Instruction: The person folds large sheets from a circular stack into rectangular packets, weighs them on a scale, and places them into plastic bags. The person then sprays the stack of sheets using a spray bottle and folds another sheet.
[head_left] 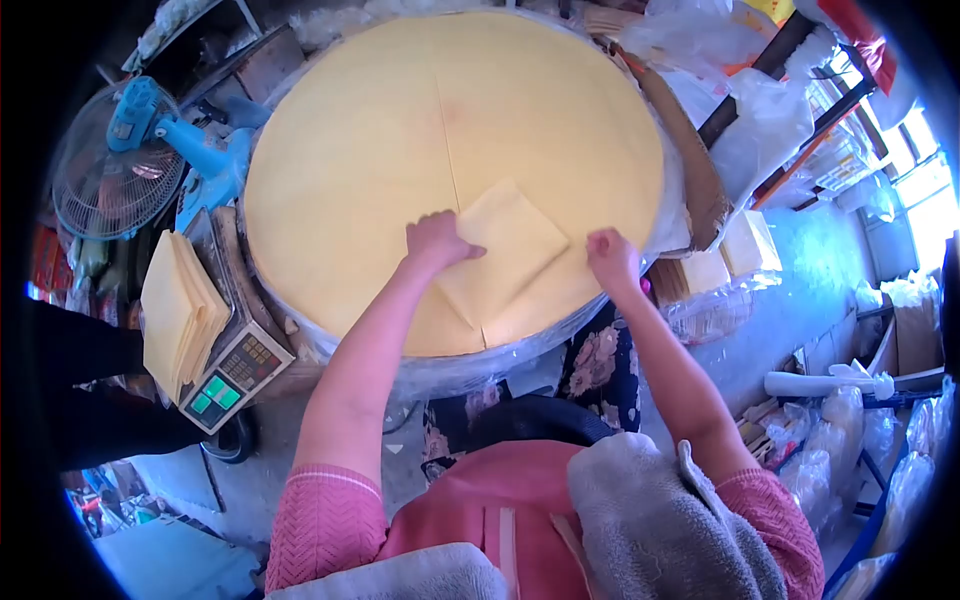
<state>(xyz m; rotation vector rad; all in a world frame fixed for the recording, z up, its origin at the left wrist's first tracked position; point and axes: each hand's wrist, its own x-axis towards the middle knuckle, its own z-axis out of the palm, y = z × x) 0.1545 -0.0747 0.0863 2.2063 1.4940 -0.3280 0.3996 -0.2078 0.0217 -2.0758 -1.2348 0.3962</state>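
Observation:
A large round stack of thin pale yellow sheets (350, 150) lies before me, with a seam running down its middle. Near its front edge is a folded, roughly square yellow piece (510, 235). My left hand (438, 242) rests at the left side of this piece, thumb stretched toward it and the other fingers bent, with nothing visible in its grasp. To the right of the piece, my right hand (613, 260) is held over the round stack's right front part, its fingers curled together; whatever they may hold is hidden.
At the left, a digital scale (238, 375) bears folded yellow sheets (180, 310), beside a blue fan (205, 150). A dark-clothed person (90, 380) is at the far left. Wrapped yellow stacks (745, 245) and a cardboard strip (685, 150) are at the right.

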